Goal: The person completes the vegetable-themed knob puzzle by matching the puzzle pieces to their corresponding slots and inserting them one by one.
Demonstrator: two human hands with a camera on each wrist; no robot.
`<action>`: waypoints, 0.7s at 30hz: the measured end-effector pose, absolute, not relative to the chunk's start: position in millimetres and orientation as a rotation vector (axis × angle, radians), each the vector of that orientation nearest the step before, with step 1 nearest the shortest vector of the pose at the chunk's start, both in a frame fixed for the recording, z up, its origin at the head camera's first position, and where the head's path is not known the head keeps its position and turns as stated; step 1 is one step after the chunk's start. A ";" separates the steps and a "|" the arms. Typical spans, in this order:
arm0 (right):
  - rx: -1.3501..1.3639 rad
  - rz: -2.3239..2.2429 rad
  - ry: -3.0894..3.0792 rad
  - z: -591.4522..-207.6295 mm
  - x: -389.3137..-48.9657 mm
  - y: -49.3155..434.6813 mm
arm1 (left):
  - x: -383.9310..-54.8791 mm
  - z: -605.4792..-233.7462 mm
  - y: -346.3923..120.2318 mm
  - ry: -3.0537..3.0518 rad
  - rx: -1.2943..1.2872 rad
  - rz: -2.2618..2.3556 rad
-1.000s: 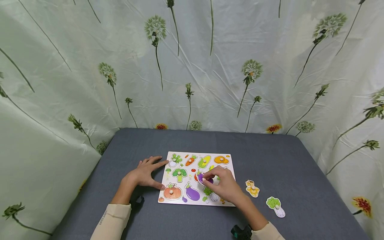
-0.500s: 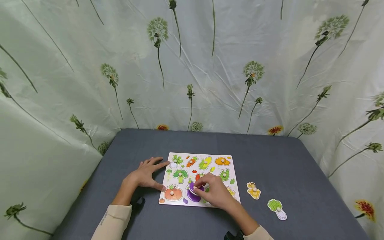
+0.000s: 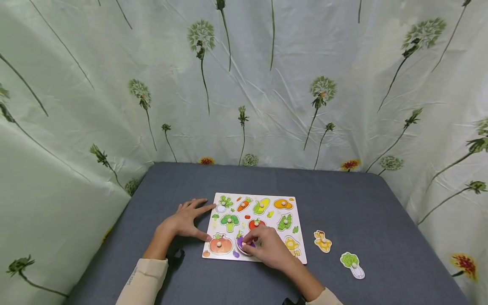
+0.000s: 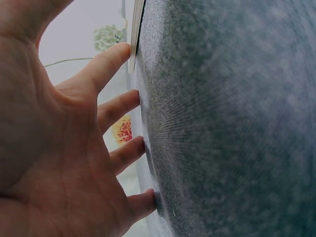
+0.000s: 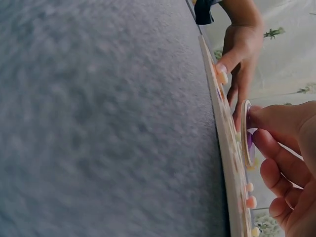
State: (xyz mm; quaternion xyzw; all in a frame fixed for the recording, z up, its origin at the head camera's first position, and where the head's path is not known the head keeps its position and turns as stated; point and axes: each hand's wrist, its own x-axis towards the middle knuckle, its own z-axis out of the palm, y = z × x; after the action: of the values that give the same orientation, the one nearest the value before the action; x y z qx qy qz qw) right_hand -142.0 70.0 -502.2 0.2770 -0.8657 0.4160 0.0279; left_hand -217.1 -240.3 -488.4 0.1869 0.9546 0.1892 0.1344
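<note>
My right hand (image 3: 268, 247) pinches the knob of a purple eggplant puzzle piece (image 5: 246, 133), held close over the bottom row of the white vegetable puzzle board (image 3: 237, 256). In the head view the piece overlaps the printed eggplant picture beside the pumpkin piece (image 3: 220, 245). The right wrist view shows it on edge, slightly above the board's face. My left hand (image 3: 185, 220) rests spread at the board's left side, thumb at the lower left edge and index finger at the upper left. Its other fingertips (image 4: 133, 96) touch the tablecloth.
On the cloth right of the board lie a yellow-orange piece (image 3: 323, 242) and a bok choy piece (image 3: 352, 265), both with knobs. Several knobbed pieces, such as the broccoli (image 3: 229, 222) and corn (image 3: 261, 206), sit in the board. A flower-print curtain (image 3: 282, 106) hangs behind the grey table (image 3: 183, 178).
My right hand has carried the eggplant piece left and down, from the board's middle to the printed eggplant in the bottom row. My left hand stays at the board's edge.
</note>
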 end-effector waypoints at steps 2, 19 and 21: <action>0.843 1.278 -2.687 -503.3 -141.4 69.1 | -217.6 -489.0 -239.9 2.766 0.533 0.544; 0.787 1.192 -2.771 -509.7 -142.0 66.3 | -217.4 -489.4 -239.6 2.763 0.548 0.544; 0.781 1.166 -2.774 -511.0 -142.4 65.6 | -217.4 -489.8 -239.9 2.759 0.544 0.548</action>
State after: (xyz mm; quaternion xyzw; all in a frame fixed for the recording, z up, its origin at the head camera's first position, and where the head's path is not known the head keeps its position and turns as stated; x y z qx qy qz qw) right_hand -142.4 65.6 -511.0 0.2513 -0.8922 0.3750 0.0166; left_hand -217.4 -239.9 -489.8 0.1879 0.9538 0.1895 0.1377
